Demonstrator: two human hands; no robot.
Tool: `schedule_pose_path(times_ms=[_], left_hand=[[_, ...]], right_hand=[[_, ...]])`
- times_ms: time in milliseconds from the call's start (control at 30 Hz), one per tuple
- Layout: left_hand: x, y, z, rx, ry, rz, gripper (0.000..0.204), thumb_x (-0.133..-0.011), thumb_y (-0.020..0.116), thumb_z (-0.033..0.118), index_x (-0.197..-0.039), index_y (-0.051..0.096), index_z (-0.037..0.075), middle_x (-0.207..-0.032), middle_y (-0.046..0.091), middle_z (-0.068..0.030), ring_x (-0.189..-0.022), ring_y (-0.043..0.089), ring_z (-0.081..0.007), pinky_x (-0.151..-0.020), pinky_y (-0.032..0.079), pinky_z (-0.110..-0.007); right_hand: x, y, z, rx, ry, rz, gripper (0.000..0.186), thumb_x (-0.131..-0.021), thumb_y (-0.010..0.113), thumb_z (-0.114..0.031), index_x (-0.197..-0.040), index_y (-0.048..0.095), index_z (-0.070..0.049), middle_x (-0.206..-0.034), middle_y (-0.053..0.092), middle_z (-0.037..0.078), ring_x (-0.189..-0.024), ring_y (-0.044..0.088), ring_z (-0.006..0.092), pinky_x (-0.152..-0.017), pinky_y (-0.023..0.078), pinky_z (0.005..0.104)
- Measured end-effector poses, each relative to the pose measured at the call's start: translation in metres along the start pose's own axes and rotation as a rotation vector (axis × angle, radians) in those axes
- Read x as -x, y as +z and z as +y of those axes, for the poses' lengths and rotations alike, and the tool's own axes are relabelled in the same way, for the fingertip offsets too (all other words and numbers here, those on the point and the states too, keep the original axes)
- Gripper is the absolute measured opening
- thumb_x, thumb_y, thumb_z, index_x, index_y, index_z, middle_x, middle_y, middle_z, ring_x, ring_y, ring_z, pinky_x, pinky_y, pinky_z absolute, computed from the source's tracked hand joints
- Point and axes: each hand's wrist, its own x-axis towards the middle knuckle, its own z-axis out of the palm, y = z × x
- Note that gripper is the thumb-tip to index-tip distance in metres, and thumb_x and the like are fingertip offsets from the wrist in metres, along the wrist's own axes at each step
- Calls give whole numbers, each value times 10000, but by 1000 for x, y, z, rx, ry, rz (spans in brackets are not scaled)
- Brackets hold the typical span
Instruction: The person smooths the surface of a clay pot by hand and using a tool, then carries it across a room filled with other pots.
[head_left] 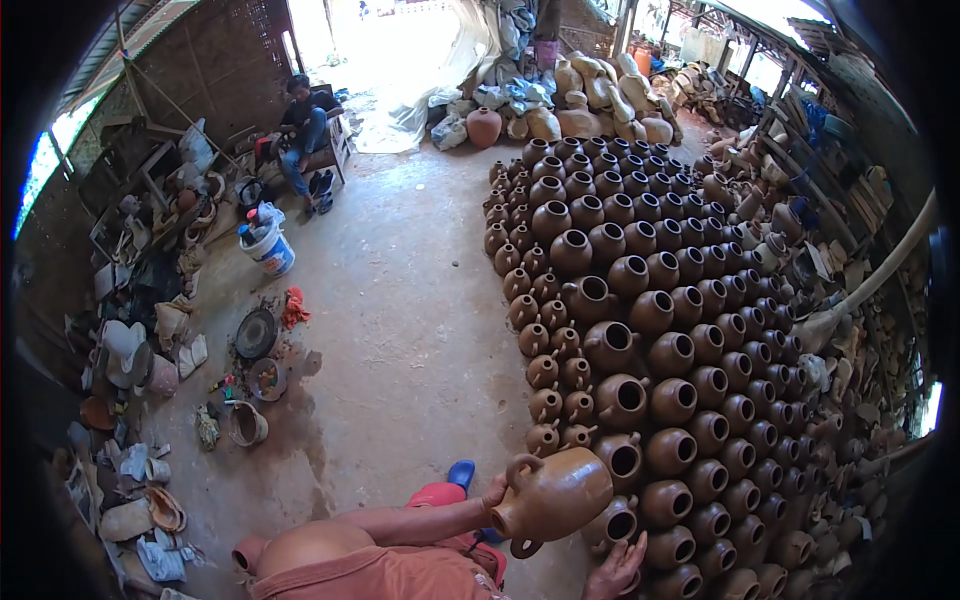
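Note:
My left hand (494, 492) is closed on a glossy brown two-handled clay jar (562, 492), at its upper handle near the neck. The jar is tilted on its side above the front edge of the rows, its narrow mouth toward me. Down and to the right, my right hand (615, 570) is held with fingers stretched and apart, close to a wide-mouthed brown pot (606, 527); I cannot tell whether it touches it. Rows of similar brown pots (672, 402) stand packed on the floor beyond. Small spouted jugs (543, 371) line their left side.
A concrete floor (400, 290) stretches left of the pots. On it are a white bucket (268, 246), a dark round disc (256, 333), a small pail (247, 424) and a red cloth (295, 308). A person (305, 135) sits at the back left. Clutter piles along both walls.

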Motion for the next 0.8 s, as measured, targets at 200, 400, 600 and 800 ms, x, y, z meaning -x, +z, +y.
schedule_pose_path(times_ms=[200,400,600,800], left_hand=[[2,-19,6,83,-93,-62,656,-1041,562,534,-1531,491,104,-1478,598,-221,-1310,652,-367,-1088,562,-561],[0,-10,22,-10,-54,118,549,-1059,543,464,-1486,554,119,-1435,629,-179,-1275,664,-344,-1100,547,-543],[-32,-34,33,-305,-26,312,504,-1072,553,503,-1404,630,131,-1301,658,-83,-1231,647,-267,-1076,542,-463],[-29,-84,27,-267,-80,503,611,-1066,493,583,-1466,560,126,-1381,628,-141,-1280,628,-338,-1080,553,-529]], right_hand=[[16,66,-99,12,-366,117,746,-1119,445,-571,-1618,429,-16,-1671,382,275,-1546,364,438,-1270,287,522],[20,114,-112,-39,-87,20,813,-1096,443,-636,-1657,375,-51,-1729,280,258,-1587,257,482,-1292,232,540],[2,161,-75,-86,53,29,681,-1150,416,-447,-1635,359,28,-1708,304,283,-1613,229,426,-1310,196,506],[-3,196,-12,-92,232,-86,661,-1153,361,-411,-1623,366,54,-1698,339,274,-1602,276,415,-1308,225,470]])
